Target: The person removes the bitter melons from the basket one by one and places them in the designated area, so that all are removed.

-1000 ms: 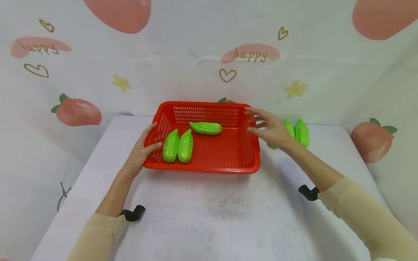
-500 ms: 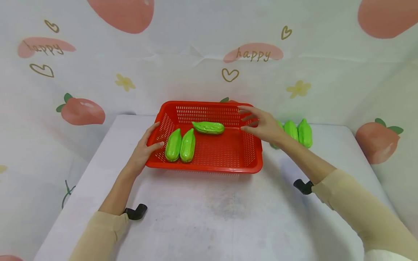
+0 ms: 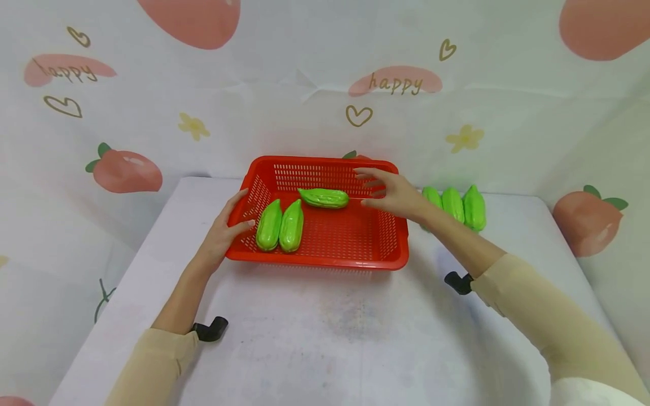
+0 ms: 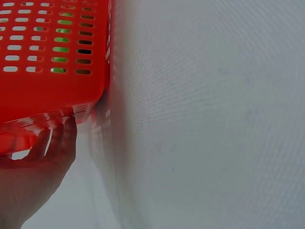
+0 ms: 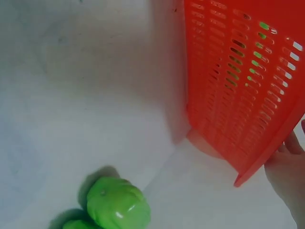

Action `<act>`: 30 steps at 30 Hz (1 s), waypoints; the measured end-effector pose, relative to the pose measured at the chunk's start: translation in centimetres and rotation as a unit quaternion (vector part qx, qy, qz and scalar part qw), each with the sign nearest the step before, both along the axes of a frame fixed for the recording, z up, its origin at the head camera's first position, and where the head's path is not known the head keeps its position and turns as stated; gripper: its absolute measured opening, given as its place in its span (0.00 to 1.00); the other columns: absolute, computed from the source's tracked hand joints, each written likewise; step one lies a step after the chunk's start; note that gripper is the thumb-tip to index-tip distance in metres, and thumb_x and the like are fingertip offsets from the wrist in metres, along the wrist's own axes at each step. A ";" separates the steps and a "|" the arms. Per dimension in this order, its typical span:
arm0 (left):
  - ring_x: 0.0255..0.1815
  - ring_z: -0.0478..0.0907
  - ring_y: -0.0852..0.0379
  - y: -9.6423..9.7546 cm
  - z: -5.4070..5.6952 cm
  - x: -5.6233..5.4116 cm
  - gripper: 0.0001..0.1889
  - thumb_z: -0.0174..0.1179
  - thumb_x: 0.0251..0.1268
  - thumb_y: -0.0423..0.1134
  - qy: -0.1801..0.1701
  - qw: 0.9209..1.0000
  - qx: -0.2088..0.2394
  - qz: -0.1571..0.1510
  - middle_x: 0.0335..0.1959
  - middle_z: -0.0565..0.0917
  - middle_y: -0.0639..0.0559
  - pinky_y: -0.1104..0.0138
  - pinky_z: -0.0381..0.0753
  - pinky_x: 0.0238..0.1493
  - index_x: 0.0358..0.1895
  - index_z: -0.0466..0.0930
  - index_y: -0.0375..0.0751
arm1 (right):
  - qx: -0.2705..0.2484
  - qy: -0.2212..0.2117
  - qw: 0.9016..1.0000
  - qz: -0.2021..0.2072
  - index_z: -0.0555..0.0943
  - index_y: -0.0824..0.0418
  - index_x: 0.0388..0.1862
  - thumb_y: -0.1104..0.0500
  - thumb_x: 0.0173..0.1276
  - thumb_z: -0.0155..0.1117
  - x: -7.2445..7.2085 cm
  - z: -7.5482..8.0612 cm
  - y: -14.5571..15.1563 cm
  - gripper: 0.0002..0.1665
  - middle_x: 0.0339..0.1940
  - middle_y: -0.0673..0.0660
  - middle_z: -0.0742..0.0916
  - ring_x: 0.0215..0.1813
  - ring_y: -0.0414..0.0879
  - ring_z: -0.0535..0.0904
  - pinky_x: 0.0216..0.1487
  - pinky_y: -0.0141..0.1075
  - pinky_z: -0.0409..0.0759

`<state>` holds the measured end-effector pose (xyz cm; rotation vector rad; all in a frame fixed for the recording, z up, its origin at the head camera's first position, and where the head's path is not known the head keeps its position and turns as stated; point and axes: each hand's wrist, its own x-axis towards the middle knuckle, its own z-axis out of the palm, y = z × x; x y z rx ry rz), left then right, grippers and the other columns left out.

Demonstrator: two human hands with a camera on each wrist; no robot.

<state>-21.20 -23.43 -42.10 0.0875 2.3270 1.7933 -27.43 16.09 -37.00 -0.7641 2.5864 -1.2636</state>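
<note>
My left hand [image 3: 218,237] holds the left side of the red plastic basket [image 3: 315,263], thumb over the rim, fingers along the outer wall. The left wrist view shows these fingertips against the basket's perforated wall. My right hand [image 3: 393,194] hovers over the basket's right side, fingers spread and slightly bent, with nothing between them. Inside the basket, two glossy green ridged gourds [image 3: 291,226] lie side by side at the left. A third green gourd [image 3: 324,198] lies crosswise near the back wall, left of my right fingertips.
Several more green gourds [image 3: 474,207] lie on the white table [image 3: 325,338] to the right of the basket, partly behind my right forearm. A white printed cloth [image 3: 304,73] hangs behind the table. Black wrist mounts [image 3: 210,329] stick out by the sleeves.
My right hand has moved left, from the basket's right rim to over its inside. More of the gourds on the right now show. The left hand stays at the basket's left side.
</note>
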 end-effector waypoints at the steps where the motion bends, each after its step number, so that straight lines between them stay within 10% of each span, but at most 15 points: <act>1: 0.64 0.64 0.47 0.0 0.0 0.0 0.37 0.53 0.73 0.42 0.000 1.000 0.000 0.000 0.73 0.60 0.45 0.64 0.80 0.54 0.79 0.48 0.67 | 0.002 -0.002 1.000 0.002 0.68 0.57 0.73 0.62 0.65 0.71 -0.1 0.0 -0.2 0.39 0.67 0.60 0.77 0.65 0.57 0.75 0.58 0.51 0.79; 30: 0.64 0.65 0.47 0.0 -0.1 -0.1 0.37 0.55 0.72 0.44 -0.001 1.000 0.005 0.001 0.73 0.60 0.46 0.68 0.80 0.52 0.79 0.49 0.69 | 0.062 -0.046 0.996 0.039 0.68 0.55 0.74 0.59 0.64 0.72 -3.5 -1.1 -3.8 0.40 0.69 0.58 0.76 0.71 0.53 0.69 0.66 0.51 0.72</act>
